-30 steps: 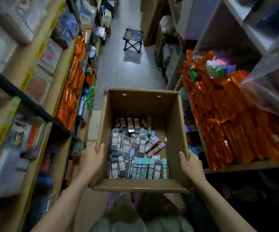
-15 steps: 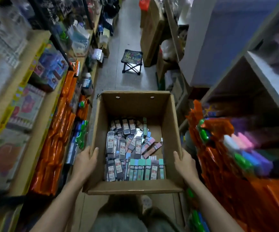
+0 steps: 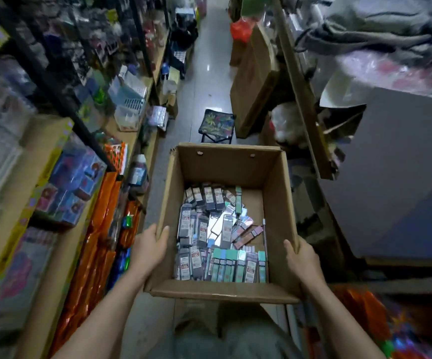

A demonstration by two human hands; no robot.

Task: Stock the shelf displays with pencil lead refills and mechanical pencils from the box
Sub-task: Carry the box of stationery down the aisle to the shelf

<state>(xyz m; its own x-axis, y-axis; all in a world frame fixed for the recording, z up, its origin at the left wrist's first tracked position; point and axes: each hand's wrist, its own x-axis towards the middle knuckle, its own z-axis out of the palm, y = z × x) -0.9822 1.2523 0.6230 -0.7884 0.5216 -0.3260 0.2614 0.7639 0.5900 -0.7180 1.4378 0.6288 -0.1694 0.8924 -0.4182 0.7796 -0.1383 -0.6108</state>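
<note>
The cardboard box point(image 3: 225, 224) sits at the centre of the view, carried open-topped in front of the person's body along a narrow shop aisle. It is held level, most likely so the loose stock stays on the floor of the box rather than sliding to one wall.

The left hand point(image 3: 149, 248) grips the box's left wall at about 9 o'clock, thumb hooked over the rim and inside, the fingers wrapped round the outer face. The right hand point(image 3: 304, 260) mirrors it at 3 o'clock, thumb over the right rim, fingers out of sight behind the cardboard. One hand on each side shares the weight and keeps the opening free for reaching in later.

Inside, the lead refill packs point(image 3: 209, 237) lie flat, heaped toward the 7 o'clock corner, with a neat row of teal packs point(image 3: 235, 265) along the near wall at 6 o'clock. A thin rod at 3 o'clock inside the box may be a mechanical pencil point(image 3: 264, 237), though it is too slim to be sure.

The shelves point(image 3: 41, 156) run along 9 o'clock, crowded with goods; a folding stool point(image 3: 217, 124) stands on the floor at 12 o'clock, just beyond the box. Nothing has been taken out yet, so stocking has not begun.
</note>
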